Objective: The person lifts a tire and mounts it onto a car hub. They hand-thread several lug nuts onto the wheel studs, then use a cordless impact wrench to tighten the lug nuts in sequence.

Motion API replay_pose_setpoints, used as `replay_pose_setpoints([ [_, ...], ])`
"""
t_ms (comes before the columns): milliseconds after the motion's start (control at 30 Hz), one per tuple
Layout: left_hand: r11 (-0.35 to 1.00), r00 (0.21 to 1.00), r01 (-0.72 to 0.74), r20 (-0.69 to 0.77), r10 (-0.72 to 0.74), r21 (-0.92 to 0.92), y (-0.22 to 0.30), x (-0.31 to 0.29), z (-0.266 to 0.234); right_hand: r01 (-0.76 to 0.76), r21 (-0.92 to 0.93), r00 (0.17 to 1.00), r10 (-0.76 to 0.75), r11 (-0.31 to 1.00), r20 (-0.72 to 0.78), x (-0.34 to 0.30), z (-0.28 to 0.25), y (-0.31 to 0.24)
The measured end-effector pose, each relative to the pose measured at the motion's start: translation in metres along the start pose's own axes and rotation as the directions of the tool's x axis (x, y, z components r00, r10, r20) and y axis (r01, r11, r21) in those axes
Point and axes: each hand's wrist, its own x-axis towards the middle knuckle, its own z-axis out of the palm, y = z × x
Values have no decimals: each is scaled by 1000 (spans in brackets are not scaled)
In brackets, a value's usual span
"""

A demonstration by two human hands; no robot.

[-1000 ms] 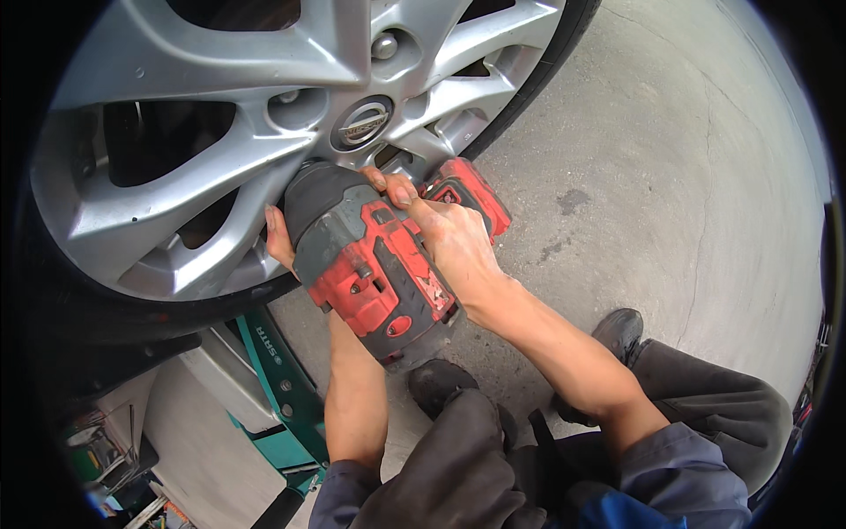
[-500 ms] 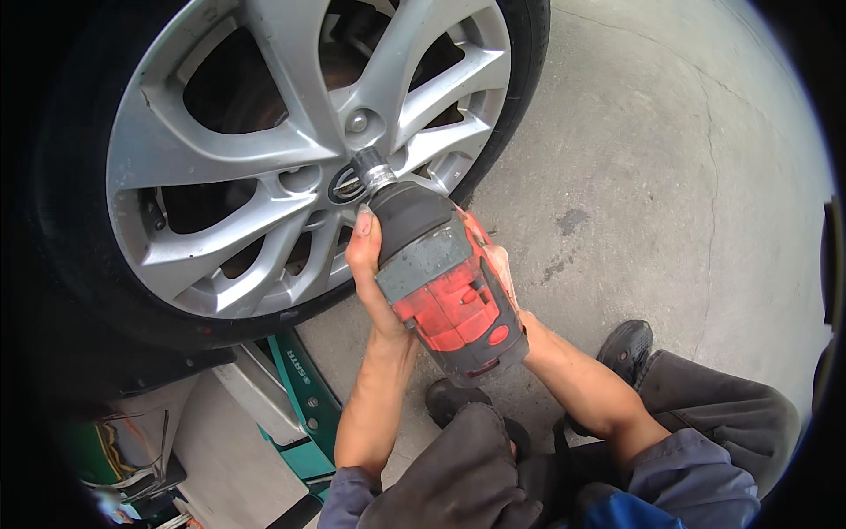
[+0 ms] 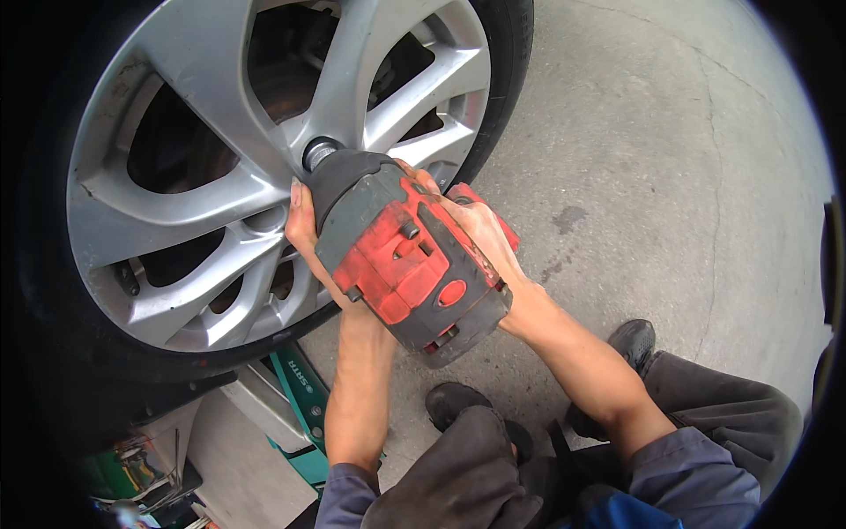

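Both my hands hold a red and black impact wrench (image 3: 410, 264) up against a car wheel. My left hand (image 3: 304, 225) is closed around the left side of its front body, thumb up near the nose; the rest of those fingers are hidden beneath. My right hand (image 3: 489, 234) grips it on the right side, by the handle, which is mostly hidden. The metal socket (image 3: 318, 152) on its nose sits in the upper lug hole of the silver alloy rim (image 3: 207, 66). Whether it is seated on a nut is hidden. A black tyre (image 3: 509, 75) surrounds the rim.
Below the tyre, a green and silver floor jack (image 3: 298, 392) reaches under the car. Assorted tools lie in a green container (image 3: 119, 472) at the lower left. My dark shoes (image 3: 454, 406) rest on the grey concrete floor (image 3: 643, 212).
The impact wrench has moved left and slightly up in my hands. Its socket went from near the hub centre into the upper lug hole, covering the nut seen there before.
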Motion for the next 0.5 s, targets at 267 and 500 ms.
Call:
replay_pose_setpoints([
  [267, 997, 996, 56, 68, -60, 57, 9, 2, -3, -18, 35, 999, 16, 999, 49, 0, 0, -6],
  [500, 995, 987, -9, -156, 25, 101, 8, 1, 4, 29, 115, 1000, -30, 993, 8, 7, -5, -16],
])
